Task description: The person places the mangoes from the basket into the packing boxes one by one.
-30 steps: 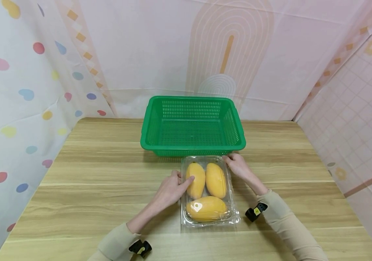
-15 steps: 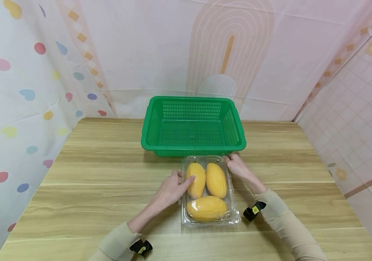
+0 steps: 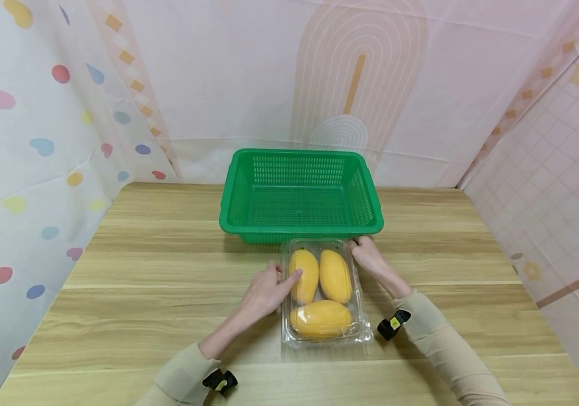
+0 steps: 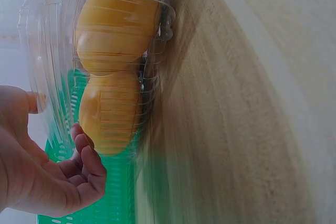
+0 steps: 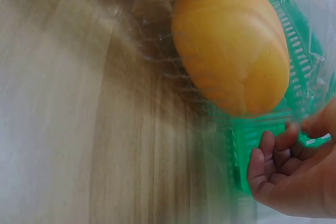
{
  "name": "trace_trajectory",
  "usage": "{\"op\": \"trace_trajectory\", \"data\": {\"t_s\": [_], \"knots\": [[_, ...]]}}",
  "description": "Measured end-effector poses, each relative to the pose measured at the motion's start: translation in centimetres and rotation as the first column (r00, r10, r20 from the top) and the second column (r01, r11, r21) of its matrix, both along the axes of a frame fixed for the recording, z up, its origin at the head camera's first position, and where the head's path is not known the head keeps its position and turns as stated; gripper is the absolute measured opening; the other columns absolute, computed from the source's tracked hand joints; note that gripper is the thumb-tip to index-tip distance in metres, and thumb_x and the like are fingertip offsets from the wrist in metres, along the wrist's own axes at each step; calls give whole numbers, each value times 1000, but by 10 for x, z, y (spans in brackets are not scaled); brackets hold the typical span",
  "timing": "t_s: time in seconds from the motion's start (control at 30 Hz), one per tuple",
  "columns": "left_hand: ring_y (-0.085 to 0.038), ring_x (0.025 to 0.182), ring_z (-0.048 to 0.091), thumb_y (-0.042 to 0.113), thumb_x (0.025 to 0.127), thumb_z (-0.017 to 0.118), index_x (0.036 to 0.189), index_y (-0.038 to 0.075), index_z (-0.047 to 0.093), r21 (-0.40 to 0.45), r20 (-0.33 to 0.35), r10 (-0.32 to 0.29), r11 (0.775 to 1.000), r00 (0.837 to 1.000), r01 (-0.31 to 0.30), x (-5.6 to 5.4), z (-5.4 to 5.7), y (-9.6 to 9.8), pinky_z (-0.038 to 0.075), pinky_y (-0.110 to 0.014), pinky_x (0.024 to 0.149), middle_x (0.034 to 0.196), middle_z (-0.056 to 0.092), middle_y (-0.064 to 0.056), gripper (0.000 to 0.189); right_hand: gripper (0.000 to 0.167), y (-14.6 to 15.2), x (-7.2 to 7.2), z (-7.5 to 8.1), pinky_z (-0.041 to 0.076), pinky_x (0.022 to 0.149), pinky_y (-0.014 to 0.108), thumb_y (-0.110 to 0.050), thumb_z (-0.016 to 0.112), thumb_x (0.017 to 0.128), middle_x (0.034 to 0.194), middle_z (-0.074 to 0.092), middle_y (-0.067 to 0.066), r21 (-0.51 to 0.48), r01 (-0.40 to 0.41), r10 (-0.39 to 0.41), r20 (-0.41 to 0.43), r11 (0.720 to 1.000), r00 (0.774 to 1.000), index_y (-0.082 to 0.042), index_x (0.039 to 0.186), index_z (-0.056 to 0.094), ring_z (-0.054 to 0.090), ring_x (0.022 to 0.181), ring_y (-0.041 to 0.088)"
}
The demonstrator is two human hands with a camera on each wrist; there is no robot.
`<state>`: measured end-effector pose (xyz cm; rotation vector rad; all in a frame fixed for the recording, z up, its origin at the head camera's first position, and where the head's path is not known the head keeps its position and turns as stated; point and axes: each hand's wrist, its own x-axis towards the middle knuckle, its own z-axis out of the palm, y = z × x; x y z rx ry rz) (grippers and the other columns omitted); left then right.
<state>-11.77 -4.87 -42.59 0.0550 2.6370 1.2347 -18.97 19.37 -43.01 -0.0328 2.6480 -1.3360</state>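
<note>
A clear plastic clamshell container point(image 3: 325, 341) lies in front of the green basket in the head view. Inside it are two yellow mangoes point(image 3: 303, 276) side by side and a third mango point(image 3: 321, 319) across the near end. My left hand point(image 3: 265, 290) holds the container's left side, thumb over the lid and fingers curled against the side wall. At the far right corner, my right hand point(image 3: 371, 256) pinches the rim between thumb and index finger; its other fingers curl loosely in the right wrist view point(image 5: 299, 161).
Just beyond the container stands a green plastic basket point(image 3: 301, 230) with perforated walls and nothing in it. Both rest on a wood-grain table point(image 3: 142, 293). Patterned cloth point(image 3: 249, 84) hangs behind and along both sides.
The container and its mangoes have shifted slightly away from me, toward the basket, during the last half second. Both hands keep their hold on it.
</note>
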Motion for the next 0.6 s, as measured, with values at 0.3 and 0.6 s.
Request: {"op": "trace_trajectory", "data": {"t_s": [0.3,0.6], "knots": [[-13,53,44,52,90,54,120,-2,49,-10,6,7,1000,1000,-7,-1,0,0,37,-25,48,71,56,-4,62,25,5,1,1,33,54,25,-16,40,100,60,40,-2,-85,-61,61,-5,994,998,-3,81,51,38,54,12],[-12,53,43,53,90,54,121,-2,49,-8,16,12,1000,1000,-11,0,1,0,36,-25,47,70,56,-4,63,26,18,6,5,42,65,30,-18,38,102,73,46,0,-146,-144,161,111,979,981,-5,82,49,45,70,17]]}}
